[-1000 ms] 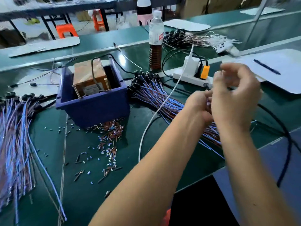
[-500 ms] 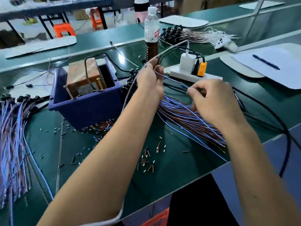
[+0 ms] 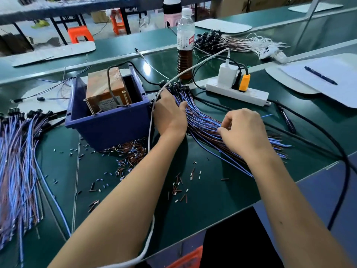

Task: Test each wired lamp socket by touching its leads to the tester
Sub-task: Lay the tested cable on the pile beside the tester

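Observation:
A bundle of wired lamp sockets (image 3: 204, 122) lies on the green bench, black socket heads (image 3: 176, 86) at the far end, blue and brown leads fanning toward me. My left hand (image 3: 170, 115) rests palm down on the socket end, thumb spread over the wires and fingertips hidden among the heads. My right hand (image 3: 245, 132) has curled fingers and pinches a few leads in the middle of the bundle. The tester (image 3: 105, 91), a brown box with two upright metal screws, sits in a blue bin (image 3: 108, 128) just left of my left hand.
A second pile of wired sockets (image 3: 19, 161) lies at the far left. Cut insulation bits (image 3: 127, 153) litter the bench. Behind the bundle stand a bottle (image 3: 185, 45) and a power strip (image 3: 237, 92) with plugs. A white cable (image 3: 150, 122) crosses my left forearm. Paper with a pen (image 3: 320, 75) lies right.
My hands came down from mid-air. The left hand, which held a socket up half a second ago, now lies on the bundle's socket end. The right hand stays in the leads.

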`<state>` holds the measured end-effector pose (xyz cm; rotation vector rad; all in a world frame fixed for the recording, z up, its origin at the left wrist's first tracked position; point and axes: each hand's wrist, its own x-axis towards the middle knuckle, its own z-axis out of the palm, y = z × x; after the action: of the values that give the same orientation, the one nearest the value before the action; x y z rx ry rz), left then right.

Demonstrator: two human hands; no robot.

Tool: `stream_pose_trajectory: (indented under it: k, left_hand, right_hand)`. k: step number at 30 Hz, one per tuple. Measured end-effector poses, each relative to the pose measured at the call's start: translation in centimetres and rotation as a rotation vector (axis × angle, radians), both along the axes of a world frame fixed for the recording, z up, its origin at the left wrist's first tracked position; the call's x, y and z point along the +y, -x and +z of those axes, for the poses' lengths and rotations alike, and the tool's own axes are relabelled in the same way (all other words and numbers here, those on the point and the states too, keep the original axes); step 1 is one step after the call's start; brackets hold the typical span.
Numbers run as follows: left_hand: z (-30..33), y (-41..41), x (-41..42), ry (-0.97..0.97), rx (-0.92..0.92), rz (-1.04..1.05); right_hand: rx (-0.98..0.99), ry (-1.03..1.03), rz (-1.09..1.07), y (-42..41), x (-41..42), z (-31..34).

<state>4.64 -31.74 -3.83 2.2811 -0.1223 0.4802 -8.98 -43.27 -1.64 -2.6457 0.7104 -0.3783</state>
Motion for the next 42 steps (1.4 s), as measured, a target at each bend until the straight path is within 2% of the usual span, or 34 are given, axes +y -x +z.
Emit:
stream_pose_trajectory:
  k: [2, 6, 11, 15, 19, 22, 24, 26, 29, 31, 34, 37, 42]
  left_hand:
    - [-0.3, 0.2, -0.3, 0.061, -0.015, -0.018]
    - [-0.6, 0.1, -1.0, 0.176, -0.055, -0.106]
    - [-0.8, -0.7, -0.9, 0.135, -0.061, -0.202]
    - [-0.6, -0.6, -0.9, 0.023, -0.021, -0.261]
    - [-0.5, 0.5, -0.5, -0.029, -0.036, -0.265]
    - [0.1, 1.5, 0.2, -0.047, -0.016, -0.387]
    - [1.2, 2.3, 1.0, -0.053, 0.044, -0.497]
    - [2.6, 3.2, 2.1, -0.022, 0.133, -0.583]
    - [5.1, 4.8, 5.2, 0.155, 0.347, -0.700]
    - [6.4, 5.5, 8.4, 0.145, 0.477, -0.766]
    - [7.7, 5.7, 14.3, 0.055, 0.645, -0.851]
    - [7.8, 4.9, 20.8, 0.092, 0.683, -0.709]
    - [5.5, 2.4, 29.4, 0.229, 0.539, -0.056]
  right_hand:
    - [0.029, 0.071, -0.016, -0.7, 0.4, -0.2]
    - [0.176, 0.085, 0.074, -2.4, 2.0, -0.6]
    - [0.191, 0.292, 0.072, -2.9, 3.5, -2.4]
    - [0.231, 0.411, 0.085, -3.1, 4.5, -3.4]
    - [0.278, 0.320, 0.109, -3.4, 4.0, -2.8]
    - [0.265, 0.185, 0.078, -3.3, 3.9, -1.6]
    - [0.166, 0.139, 0.033, -3.1, 4.0, -0.6]
    - [-0.085, 0.114, 0.002, -2.9, 4.4, 0.4]
    - [-0.456, 0.028, 0.043, -2.7, 6.4, 2.5]
    - [-0.583, -0.026, 0.135, -2.9, 8.8, 3.6]
    - [-0.653, -0.039, 0.324, -3.3, 13.0, 4.5]
    - [-0.585, 0.041, 0.548, -3.8, 17.8, 4.9]
    - [-0.392, 0.101, 0.820, -6.1, 25.6, 5.3]
